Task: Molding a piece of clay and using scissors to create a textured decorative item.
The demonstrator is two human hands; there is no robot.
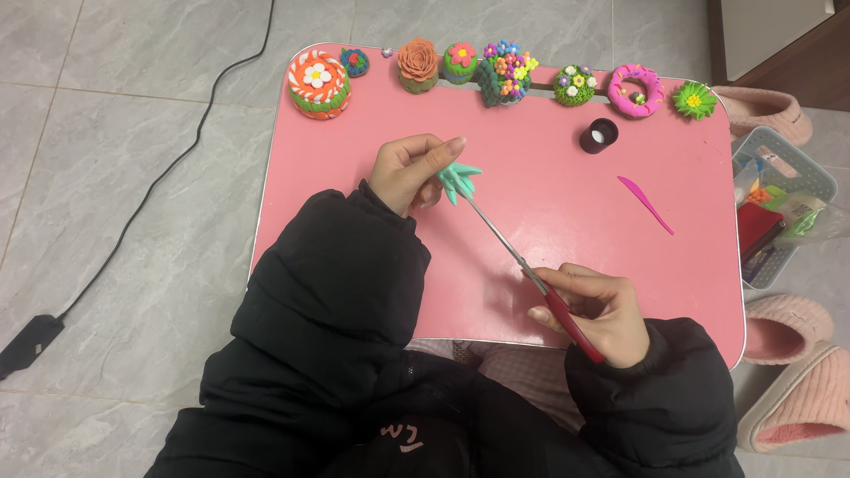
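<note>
Step in hand: the person is snipping a small teal clay piece (460, 180) into pointed leaves; by the spikes already fanned out, the cutting looks well along.
Left hand (412, 173): its fingers pinch the teal clay piece at their tips and hold it just above the pink table (549, 230).
Right hand (591, 312): it is closed around the red handles of the scissors (522, 265), whose thin blades run up and away from it to the clay, their tips touching the spikes.
Blades: too thin in the head view to tell whether they stand apart or together.
Next move, as a judgement: a fine cut calls for a steady pinch and only the blade tips biting, since soft clay would squash or tear easily.
Beyond the left hand: a row of finished clay flowers (505, 75) lines the far edge of the table, well apart.
Beyond the right hand: a small dark cup (599, 135) and a pink modelling tool (645, 204) lie further out.
Open room: bare pink surface lies between the two hands.
Edges: the near table edge runs just under the right wrist; a basket (784, 199) stands off its right side.
</note>
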